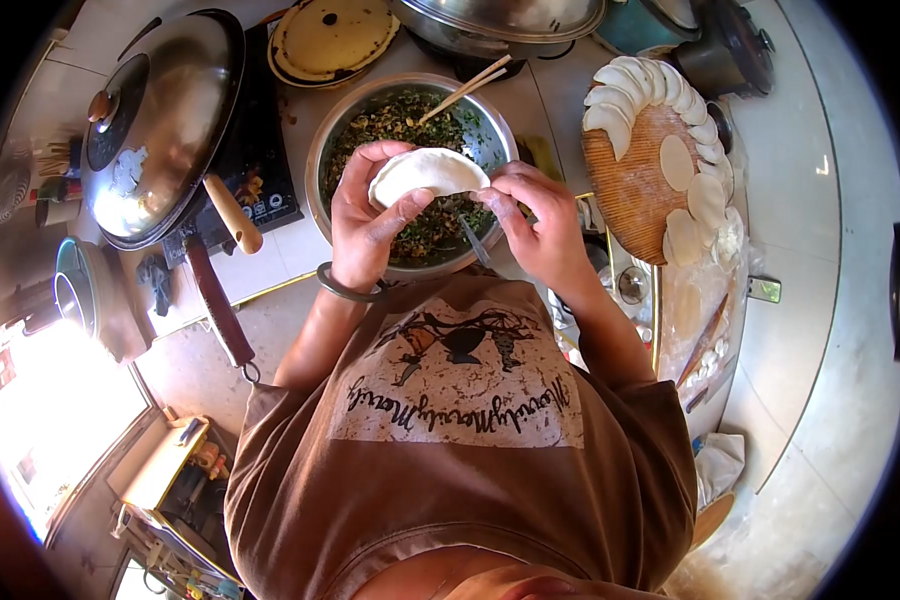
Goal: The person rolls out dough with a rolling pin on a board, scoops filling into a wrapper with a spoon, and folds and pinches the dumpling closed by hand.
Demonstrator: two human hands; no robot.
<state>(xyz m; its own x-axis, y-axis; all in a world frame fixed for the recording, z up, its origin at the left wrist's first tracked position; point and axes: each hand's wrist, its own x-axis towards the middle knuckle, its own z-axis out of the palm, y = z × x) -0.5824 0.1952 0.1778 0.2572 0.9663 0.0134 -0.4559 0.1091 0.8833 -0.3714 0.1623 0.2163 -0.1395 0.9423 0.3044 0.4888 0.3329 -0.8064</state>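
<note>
A half-moon dumpling (425, 174) of pale dough is held up between my two hands, above a steel bowl (319, 190). My left hand (367, 205) is closed on its left side, thumb in front. At the right corner, the fingers of my right hand (537, 212) pinch the dough edge. The bowl holds a chopped green and brown filling (400, 115). Chopsticks (467, 88) rest in it at the back, and a metal utensil handle (473, 240) shows at the front.
On the right, a round woven board (638, 190) carries several folded dumplings (620, 95) and flat dough wrappers (676, 163). To the left stands a lidded pan (160, 130) on a black cooktop (260, 170), its handle (215, 300) jutting toward me. A yellow lid (332, 40) lies behind the bowl.
</note>
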